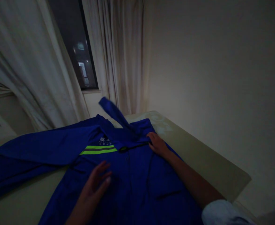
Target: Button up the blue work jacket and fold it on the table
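Observation:
A blue work jacket (132, 184) with a green reflective stripe (100, 149) lies spread on a pale table (205, 159). One sleeve stretches out to the left, and another part of the cloth (112, 112) sticks up blurred near the collar. My left hand (97, 182) hovers just over the jacket's front with fingers stretched and apart, holding nothing. Near the collar on the right side, my right hand (157, 144) presses on the jacket. Its fingers lie on the fabric edge; whether they pinch it is unclear.
Pale curtains (118, 59) hang on both sides of a dark window (77, 47) behind the table. A plain wall (217, 78) runs along the right. The table's right edge and corner (246, 179) lie close to the wall.

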A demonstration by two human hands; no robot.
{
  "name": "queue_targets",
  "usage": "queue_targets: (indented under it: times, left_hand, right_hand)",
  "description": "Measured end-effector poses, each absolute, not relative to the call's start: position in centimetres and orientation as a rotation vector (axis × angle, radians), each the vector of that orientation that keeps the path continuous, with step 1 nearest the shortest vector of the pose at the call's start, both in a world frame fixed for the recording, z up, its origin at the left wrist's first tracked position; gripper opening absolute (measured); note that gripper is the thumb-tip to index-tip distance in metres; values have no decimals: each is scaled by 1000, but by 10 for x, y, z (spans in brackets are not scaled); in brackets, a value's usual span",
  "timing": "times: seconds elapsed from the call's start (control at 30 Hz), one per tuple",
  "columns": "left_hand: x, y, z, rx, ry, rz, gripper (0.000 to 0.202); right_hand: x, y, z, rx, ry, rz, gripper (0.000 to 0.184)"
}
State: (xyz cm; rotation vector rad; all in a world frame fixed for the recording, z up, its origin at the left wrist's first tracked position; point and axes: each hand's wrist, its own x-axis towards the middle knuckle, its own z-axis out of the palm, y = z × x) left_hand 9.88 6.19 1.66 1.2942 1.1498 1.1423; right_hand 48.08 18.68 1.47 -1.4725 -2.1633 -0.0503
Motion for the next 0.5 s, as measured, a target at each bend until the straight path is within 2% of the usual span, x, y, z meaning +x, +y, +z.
queue_targets:
  times: [0.1, 0.2, 0.5]
  left_hand:
    - [88, 110, 54, 920, 1287, 1351, 62]
    - [88, 159, 77, 692, 1361, 1541, 55]
    - [111, 263, 81, 582, 1474, 1548, 20]
  right_hand:
    - [490, 187, 25, -1704, -2136, -61, 59]
    - [496, 188, 35, -1864, -2094, -75, 59]
    - [508, 189, 27, -2059, -1737, -106, 54]
